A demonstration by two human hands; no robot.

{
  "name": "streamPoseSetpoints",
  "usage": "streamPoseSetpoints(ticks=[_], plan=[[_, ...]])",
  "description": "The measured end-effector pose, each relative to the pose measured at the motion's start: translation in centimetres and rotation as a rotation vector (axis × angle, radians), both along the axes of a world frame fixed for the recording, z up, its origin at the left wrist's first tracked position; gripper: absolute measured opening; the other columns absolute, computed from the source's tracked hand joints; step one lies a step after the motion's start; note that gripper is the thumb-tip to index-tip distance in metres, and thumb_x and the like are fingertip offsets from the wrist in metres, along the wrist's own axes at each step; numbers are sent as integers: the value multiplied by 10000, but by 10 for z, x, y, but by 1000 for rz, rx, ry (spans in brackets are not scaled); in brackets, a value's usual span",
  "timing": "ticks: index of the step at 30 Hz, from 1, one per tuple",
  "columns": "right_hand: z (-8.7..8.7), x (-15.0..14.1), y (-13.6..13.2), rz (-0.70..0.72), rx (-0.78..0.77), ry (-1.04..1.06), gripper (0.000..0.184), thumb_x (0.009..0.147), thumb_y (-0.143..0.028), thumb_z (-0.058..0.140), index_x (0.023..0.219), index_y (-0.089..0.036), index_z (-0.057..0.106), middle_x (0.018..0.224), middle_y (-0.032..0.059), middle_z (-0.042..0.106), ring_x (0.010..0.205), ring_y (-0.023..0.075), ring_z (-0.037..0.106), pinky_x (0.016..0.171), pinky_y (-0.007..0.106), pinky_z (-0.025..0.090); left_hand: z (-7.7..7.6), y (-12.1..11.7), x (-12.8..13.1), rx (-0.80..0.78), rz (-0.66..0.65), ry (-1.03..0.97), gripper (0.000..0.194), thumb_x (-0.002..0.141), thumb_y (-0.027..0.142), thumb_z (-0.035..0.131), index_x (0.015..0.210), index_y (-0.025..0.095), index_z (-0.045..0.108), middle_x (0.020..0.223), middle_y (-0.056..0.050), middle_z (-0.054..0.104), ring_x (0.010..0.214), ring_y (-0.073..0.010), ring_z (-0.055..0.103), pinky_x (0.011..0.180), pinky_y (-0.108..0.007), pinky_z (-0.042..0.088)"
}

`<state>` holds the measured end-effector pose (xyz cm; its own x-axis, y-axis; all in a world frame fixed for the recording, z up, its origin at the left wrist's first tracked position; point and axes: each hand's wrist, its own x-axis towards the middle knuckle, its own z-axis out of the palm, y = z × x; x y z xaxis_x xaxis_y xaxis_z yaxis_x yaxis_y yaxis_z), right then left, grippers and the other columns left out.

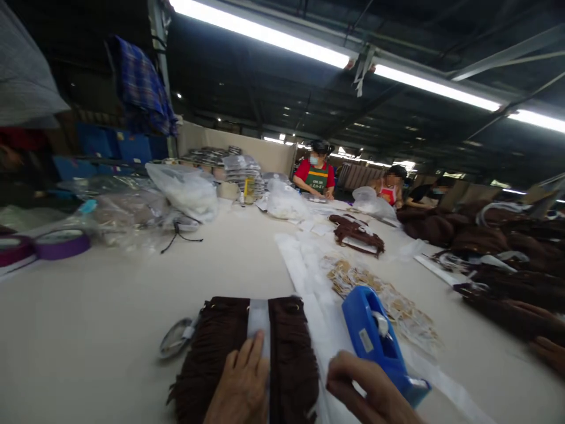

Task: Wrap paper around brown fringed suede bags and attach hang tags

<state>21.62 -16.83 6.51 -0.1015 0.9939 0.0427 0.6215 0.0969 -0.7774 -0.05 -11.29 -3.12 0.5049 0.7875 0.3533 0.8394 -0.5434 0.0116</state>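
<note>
A dark brown fringed bag (289, 353) lies flat on the table in front of me, with a pale translucent strip (258, 315) running down its middle. My left hand (242, 380) rests on the strip and the bag, fingers stretched out. To the right, my right hand (366, 386) is curled, thumb and fingers close together; a small whitish bit shows by them, but whether it is held I cannot tell. Just beyond that hand stands a blue tape dispenser (364, 324) with a roll in it. A looped cord with a pale wrap (176, 338) lies at the bag's left side.
Purple tape rolls (62, 244) and clear plastic bags (132, 212) lie at the left. Tan tags (357, 280) spread beyond the dispenser, with brown bags (357, 232) farther back. Brown goods (498, 235) and another person's hand (549, 353) are at right. Co-workers (315, 174) sit opposite.
</note>
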Motion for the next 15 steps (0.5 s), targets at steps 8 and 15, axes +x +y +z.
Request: streamPoseSetpoints(ticks=[8,15], plan=[[13,-62,132,656,121,-398,122,809,-180,514,779,-200,631,697,-18,585,649,119,496,623,199,359,-17,5,4,-5,24,-70,168,812,235,482,841,201,644,1270,-63,538,1098,-229,515,864,-350,382],[-4,-77,162,665,-23,-439,124,695,-97,610,633,-204,615,573,-61,498,554,89,412,555,192,292,-35,11,4,111,-25,-111,276,881,315,430,723,202,628,1231,-59,569,1037,-215,547,818,-332,395]])
